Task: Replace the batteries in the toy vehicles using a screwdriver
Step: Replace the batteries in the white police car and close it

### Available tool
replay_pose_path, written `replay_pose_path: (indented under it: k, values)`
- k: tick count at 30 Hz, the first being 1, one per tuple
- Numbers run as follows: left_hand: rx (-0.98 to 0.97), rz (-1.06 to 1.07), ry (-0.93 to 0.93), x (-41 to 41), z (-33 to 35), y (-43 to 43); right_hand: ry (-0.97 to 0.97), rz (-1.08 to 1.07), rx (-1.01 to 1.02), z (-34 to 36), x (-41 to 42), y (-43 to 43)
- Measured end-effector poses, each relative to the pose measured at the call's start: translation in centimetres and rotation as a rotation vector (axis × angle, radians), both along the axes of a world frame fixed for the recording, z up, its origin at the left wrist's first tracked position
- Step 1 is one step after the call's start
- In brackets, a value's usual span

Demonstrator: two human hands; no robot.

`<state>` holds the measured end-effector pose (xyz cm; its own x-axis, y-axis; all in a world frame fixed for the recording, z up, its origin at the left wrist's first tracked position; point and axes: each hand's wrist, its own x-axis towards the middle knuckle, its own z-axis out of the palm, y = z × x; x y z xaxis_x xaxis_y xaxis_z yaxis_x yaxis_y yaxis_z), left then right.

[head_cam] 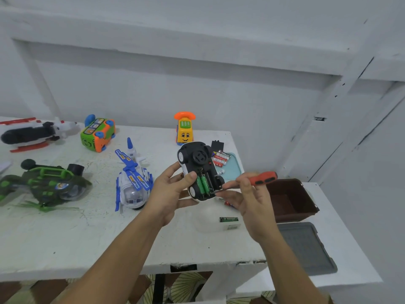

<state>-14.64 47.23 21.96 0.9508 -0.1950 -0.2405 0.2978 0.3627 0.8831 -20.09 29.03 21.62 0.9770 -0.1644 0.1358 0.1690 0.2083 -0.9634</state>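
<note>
My left hand (169, 189) grips an upturned black-and-white toy car (197, 170) above the table. Its battery bay lies uncovered, with two green batteries (203, 183) inside and an empty slot beside them. My right hand (247, 194) holds a screwdriver with an orange-and-black handle (264, 178); its tip touches the bay's right edge. The black battery cover (218, 145) lies on the table behind the car. Several red batteries (221, 159) sit on a teal tray (233, 170).
On the white table (87, 233) stand a blue-white helicopter (131, 183), a green helicopter (43, 185), a green-orange bus (97, 133), a yellow phone car (184, 128) and a black-white toy (32, 132). A brown bin (291, 200) and grey lid (306, 246) sit at right.
</note>
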Motion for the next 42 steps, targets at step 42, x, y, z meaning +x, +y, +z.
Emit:
replay_pose_path:
  k: [42]
  values:
    - [0.028,-0.08,-0.055,-0.6,0.2,-0.4,-0.098,0.009,-0.125,2.7,1.6,0.6]
